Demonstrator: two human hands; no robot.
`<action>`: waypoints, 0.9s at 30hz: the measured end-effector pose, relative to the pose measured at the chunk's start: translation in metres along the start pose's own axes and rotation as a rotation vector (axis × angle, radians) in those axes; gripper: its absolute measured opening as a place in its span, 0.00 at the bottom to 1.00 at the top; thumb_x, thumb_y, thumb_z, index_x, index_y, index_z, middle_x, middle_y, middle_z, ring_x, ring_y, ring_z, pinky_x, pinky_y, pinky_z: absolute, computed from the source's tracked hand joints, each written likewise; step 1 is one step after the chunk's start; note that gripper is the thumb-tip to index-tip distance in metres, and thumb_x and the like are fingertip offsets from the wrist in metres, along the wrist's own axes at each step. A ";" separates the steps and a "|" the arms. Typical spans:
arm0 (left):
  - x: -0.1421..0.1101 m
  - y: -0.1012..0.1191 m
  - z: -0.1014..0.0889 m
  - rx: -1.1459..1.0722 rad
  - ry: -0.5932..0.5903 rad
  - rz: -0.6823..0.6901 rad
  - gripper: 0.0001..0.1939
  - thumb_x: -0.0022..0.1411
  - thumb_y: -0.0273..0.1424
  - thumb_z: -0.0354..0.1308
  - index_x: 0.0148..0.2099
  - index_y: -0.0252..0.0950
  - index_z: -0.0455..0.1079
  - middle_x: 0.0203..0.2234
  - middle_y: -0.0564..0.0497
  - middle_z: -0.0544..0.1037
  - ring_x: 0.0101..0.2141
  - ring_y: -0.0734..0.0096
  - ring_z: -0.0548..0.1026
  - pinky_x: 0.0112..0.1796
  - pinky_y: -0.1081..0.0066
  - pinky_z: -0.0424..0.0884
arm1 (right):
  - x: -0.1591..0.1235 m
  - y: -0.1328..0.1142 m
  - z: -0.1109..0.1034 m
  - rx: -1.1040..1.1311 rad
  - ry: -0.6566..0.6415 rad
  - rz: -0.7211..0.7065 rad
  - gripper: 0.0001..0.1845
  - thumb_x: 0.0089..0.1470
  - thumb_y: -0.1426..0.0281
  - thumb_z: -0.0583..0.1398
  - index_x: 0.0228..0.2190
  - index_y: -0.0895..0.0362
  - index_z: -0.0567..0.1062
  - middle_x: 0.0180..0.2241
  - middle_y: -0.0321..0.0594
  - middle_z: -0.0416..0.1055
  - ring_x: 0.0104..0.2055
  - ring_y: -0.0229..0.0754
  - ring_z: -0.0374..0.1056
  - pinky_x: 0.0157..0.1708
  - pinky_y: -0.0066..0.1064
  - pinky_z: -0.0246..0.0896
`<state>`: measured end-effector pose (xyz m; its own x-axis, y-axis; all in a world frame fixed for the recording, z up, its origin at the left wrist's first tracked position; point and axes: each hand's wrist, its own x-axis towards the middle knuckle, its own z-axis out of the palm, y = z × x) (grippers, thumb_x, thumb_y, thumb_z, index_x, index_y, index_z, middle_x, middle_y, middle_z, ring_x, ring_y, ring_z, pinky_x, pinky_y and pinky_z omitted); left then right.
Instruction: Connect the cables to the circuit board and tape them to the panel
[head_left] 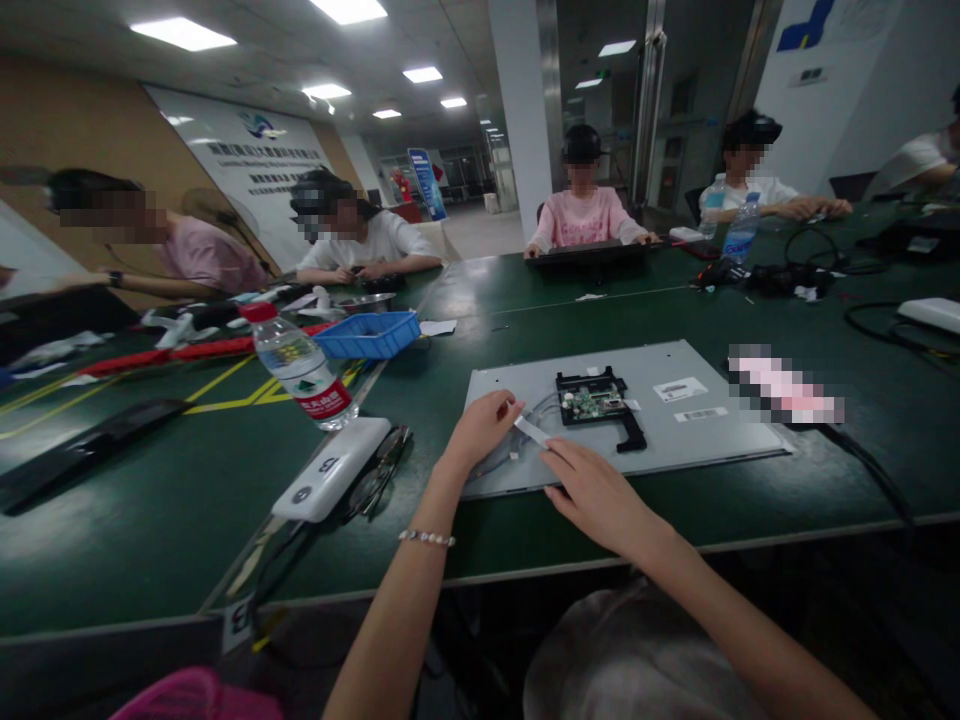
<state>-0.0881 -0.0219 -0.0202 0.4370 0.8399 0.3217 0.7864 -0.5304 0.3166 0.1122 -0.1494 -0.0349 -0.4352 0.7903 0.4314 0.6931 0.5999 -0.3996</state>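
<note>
A flat grey metal panel (705,385), like the back of a display, lies on the green table in front of me. On it sits a green circuit board (596,402) in a black plastic bracket (634,432). Between my hands stretches a short whitish strip (531,431), which looks like tape. My left hand (486,425) pinches its upper left end. At its lower right end, the fingers of my right hand (592,490) close on the strip. Thin grey cables (540,412) run over the panel beneath and beside the strip.
Left of the panel are a white power bank (334,470), glasses (379,475), a water bottle (304,370) and a blue tray (371,335). A blurred pink item (787,390) with a black cable lies at right. Several people sit around the table (480,545).
</note>
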 end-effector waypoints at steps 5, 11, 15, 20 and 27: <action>0.000 -0.003 0.004 -0.080 -0.023 0.034 0.10 0.63 0.32 0.49 0.41 0.37 0.69 0.30 0.51 0.74 0.31 0.68 0.72 0.36 0.70 0.65 | 0.000 0.001 0.001 0.005 -0.010 0.011 0.22 0.56 0.73 0.55 0.53 0.61 0.66 0.56 0.53 0.62 0.58 0.51 0.58 0.57 0.46 0.58; 0.001 0.000 0.002 -0.212 -0.033 0.028 0.11 0.62 0.32 0.48 0.41 0.37 0.70 0.32 0.52 0.76 0.34 0.69 0.72 0.36 0.71 0.66 | 0.000 0.002 0.002 0.036 0.020 -0.011 0.25 0.56 0.74 0.55 0.56 0.59 0.63 0.60 0.53 0.56 0.64 0.52 0.48 0.59 0.49 0.54; 0.001 0.003 0.000 -0.268 -0.058 0.034 0.11 0.62 0.33 0.49 0.41 0.36 0.71 0.31 0.52 0.76 0.33 0.70 0.72 0.34 0.72 0.66 | 0.000 0.001 0.001 0.049 0.018 -0.040 0.26 0.57 0.70 0.55 0.57 0.59 0.61 0.62 0.52 0.54 0.65 0.51 0.46 0.60 0.49 0.53; 0.000 0.002 0.002 -0.302 -0.090 0.076 0.11 0.63 0.33 0.48 0.41 0.37 0.71 0.32 0.52 0.75 0.33 0.71 0.72 0.35 0.72 0.66 | -0.001 0.003 0.004 0.016 -0.004 -0.014 0.26 0.58 0.67 0.54 0.57 0.60 0.61 0.62 0.51 0.54 0.65 0.51 0.47 0.59 0.48 0.53; 0.001 0.000 0.003 -0.220 0.031 0.074 0.13 0.61 0.29 0.50 0.47 0.36 0.69 0.38 0.49 0.71 0.36 0.70 0.71 0.36 0.72 0.67 | -0.003 0.001 0.003 -0.025 -0.058 0.009 0.25 0.59 0.67 0.53 0.56 0.64 0.64 0.58 0.52 0.61 0.61 0.50 0.55 0.60 0.44 0.52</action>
<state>-0.0860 -0.0210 -0.0228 0.4734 0.7959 0.3774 0.6373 -0.6053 0.4769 0.1125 -0.1508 -0.0392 -0.4610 0.8017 0.3804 0.7111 0.5902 -0.3822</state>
